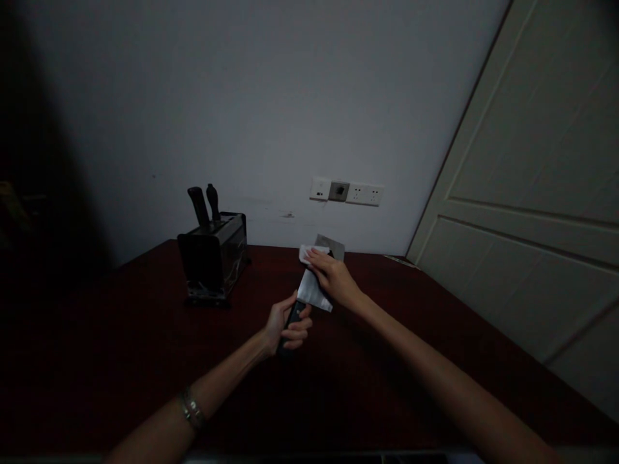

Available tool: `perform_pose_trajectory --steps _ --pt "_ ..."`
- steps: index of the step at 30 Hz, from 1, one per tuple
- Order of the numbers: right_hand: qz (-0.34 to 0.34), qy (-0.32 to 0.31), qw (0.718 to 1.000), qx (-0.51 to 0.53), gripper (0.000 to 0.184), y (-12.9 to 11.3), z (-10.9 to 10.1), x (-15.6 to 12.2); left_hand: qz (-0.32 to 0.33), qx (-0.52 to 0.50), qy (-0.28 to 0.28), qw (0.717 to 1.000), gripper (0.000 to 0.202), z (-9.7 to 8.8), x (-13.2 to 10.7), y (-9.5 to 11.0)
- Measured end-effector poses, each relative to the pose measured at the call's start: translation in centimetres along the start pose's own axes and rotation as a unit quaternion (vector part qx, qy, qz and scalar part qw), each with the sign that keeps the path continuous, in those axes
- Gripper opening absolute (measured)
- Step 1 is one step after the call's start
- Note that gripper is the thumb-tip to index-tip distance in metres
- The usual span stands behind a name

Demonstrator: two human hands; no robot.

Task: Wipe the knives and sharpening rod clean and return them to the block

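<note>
A kitchen cleaver (pixel 312 293) with a broad pale metal blade is held above the table, its blade pointing away from me. My left hand (pixel 276 325) is closed around its black handle (pixel 294 314). A white cloth or tissue (pixel 304 252) lies against the upper part of the blade. Over it presses my right hand (pixel 337 278), fingers together, covering part of the cloth and blade. Beyond those fingers the far end of the blade shows as a grey patch.
On the left of the dark red table (pixel 120 348) stands a knife block (pixel 233 248) with black knife handles (pixel 198 205) sticking up. A row of sockets (pixel 356 193) is on the wall behind. A panelled door (pixel 522 264) borders the right side. The light is dim.
</note>
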State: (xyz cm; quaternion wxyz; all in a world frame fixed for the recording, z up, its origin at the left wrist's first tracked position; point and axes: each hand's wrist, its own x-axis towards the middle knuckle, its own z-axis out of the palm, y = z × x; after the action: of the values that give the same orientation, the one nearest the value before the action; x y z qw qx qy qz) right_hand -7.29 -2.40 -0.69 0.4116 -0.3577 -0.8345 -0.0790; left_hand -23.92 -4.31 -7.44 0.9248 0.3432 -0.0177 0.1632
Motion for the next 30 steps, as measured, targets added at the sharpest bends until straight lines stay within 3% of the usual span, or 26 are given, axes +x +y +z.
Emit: perform_pose_trajectory --steps 5,9,14,20,22,25,28,30 --pt "0.066 0.092 0.993 -0.040 0.030 4.0 -1.2 2.8 -0.013 0.002 -0.008 1.000 0.045 0.1 0.1 -0.2" --pt "0.071 0.109 0.991 -0.043 0.031 2.4 0.0 1.7 -0.004 -0.002 -0.006 1.000 0.045 0.1 0.0 -0.2" --pt "0.017 0.037 0.999 -0.016 0.033 -0.5 1.3 -0.6 0.024 -0.011 -0.012 1.000 0.042 0.3 -0.1 0.0" --pt "0.074 0.102 0.991 -0.038 0.030 3.5 -1.3 1.7 0.008 -0.004 -0.009 1.000 0.041 0.3 -0.1 -0.1" --pt "0.082 0.113 0.989 -0.042 0.031 3.8 -1.5 1.5 0.005 -0.002 -0.007 1.000 0.041 0.1 -0.1 -0.2" --pt "0.070 0.094 0.993 -0.030 0.033 1.4 -0.4 -0.7 0.015 -0.002 -0.010 1.000 0.041 -0.2 -0.1 -0.1" --pt "0.030 0.026 0.999 0.009 0.038 -1.9 0.7 -3.2 0.031 0.000 -0.007 1.000 0.040 -0.2 -0.3 0.1" --pt "0.011 -0.004 1.000 0.025 0.040 -2.6 0.5 -3.8 0.030 0.002 -0.003 1.000 0.039 -0.1 -0.4 0.2"
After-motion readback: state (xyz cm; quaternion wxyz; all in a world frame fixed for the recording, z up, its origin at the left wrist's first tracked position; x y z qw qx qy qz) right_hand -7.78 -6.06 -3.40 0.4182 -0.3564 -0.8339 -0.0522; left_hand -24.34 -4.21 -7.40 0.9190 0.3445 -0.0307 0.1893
